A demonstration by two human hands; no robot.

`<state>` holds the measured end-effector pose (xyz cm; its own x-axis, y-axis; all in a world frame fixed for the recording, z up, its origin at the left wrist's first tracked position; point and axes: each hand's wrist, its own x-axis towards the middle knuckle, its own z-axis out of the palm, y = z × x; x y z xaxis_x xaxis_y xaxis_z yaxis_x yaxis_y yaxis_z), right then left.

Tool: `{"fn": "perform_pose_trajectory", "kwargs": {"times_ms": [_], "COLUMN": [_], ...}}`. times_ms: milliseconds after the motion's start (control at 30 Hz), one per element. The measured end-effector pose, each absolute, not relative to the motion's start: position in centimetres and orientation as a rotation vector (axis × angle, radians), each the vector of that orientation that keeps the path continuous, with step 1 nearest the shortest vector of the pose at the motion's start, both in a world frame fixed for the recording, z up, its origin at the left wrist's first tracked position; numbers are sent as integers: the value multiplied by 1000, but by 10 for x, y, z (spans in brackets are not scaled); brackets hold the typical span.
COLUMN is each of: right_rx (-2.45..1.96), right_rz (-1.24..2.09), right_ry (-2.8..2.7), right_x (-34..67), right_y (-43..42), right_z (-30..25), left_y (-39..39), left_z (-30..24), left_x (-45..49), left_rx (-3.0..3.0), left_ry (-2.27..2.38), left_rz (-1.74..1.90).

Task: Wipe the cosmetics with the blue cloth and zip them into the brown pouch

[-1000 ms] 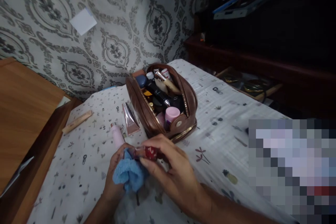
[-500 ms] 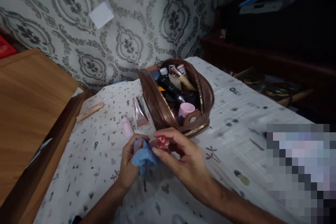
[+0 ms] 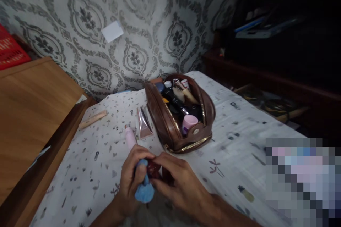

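My left hand is closed on a crumpled blue cloth, its thumb pressing the fabric. Against the cloth, my right hand pinches a small dark red, shiny object; its kind is hard to make out, as fingers cover most of it. Just beyond the hands stands an unzipped brown toiletry bag, packed with cosmetics, among them a pink-capped jar and a black tube. A pale pink bottle and a shiny rose tube lie left of the bag.
A slim beige box lies on the patterned white sheet near a wooden board at the left. Dark furniture borders the right side. Patterned wallpaper rises behind. A blurred patch covers the lower right.
Both hands have come closer together and sit lower in view. The red object has moved left against the blue cloth and looks darker. The whole view has shifted slightly.
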<state>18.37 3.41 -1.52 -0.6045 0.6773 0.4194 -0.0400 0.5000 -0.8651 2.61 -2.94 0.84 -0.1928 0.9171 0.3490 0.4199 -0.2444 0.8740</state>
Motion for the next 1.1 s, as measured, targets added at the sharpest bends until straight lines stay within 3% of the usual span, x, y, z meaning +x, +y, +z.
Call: {"fn": "perform_pose_trajectory", "kwargs": {"times_ms": [267,433,533,733,1100], "right_rx": [-577,-640,-703,-836,-998], "right_rz": [1151,937,791,637,491], "right_ry": [-1803,-1706,-1668,-1926,-2465], "right_x": [210,243,257,244,184], "right_y": [40,59,85,148,196], "right_z": [23,51,76,112,103], "left_y": [19,52,55,50,43], "left_z": [63,72,66,57,50], "left_x": [27,24,22,17,15], "left_rx": [2682,3116,3153,3148,3110], "left_ry": [1584,1485,1489,1457,1482], "left_rz": [1210,879,763,860,902]}}
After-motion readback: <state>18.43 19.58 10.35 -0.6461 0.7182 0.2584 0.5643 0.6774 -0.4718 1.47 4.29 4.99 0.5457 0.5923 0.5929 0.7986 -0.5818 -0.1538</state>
